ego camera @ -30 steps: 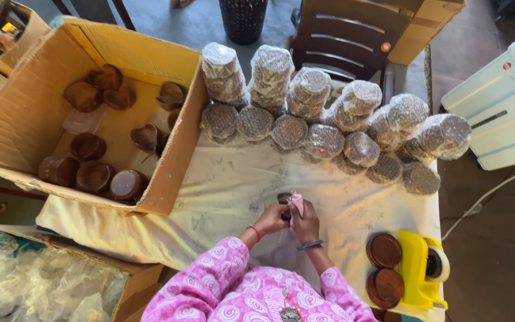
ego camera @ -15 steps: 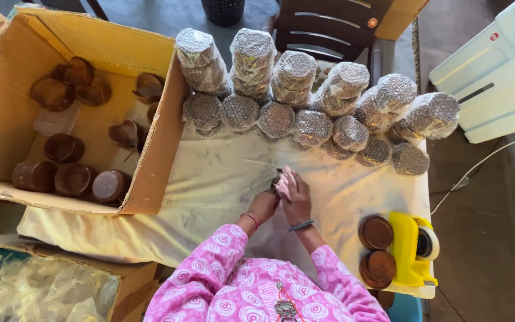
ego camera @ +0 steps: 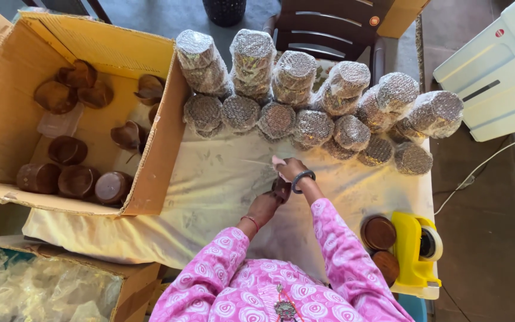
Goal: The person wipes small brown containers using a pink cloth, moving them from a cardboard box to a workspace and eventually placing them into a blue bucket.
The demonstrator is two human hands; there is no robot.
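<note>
The fingers of the right hand [ego camera: 290,169] pinched a small pink cloth [ego camera: 278,161], lifted beyond the small dark brown wooden cup [ego camera: 281,189] that the left hand [ego camera: 266,206] gripped over the cream table cover [ego camera: 222,185]. By the look of it, wiping was under way — the cloth would need to meet the cup again. Half a second earlier both hands were together, cloth pressed to the cup.
</note>
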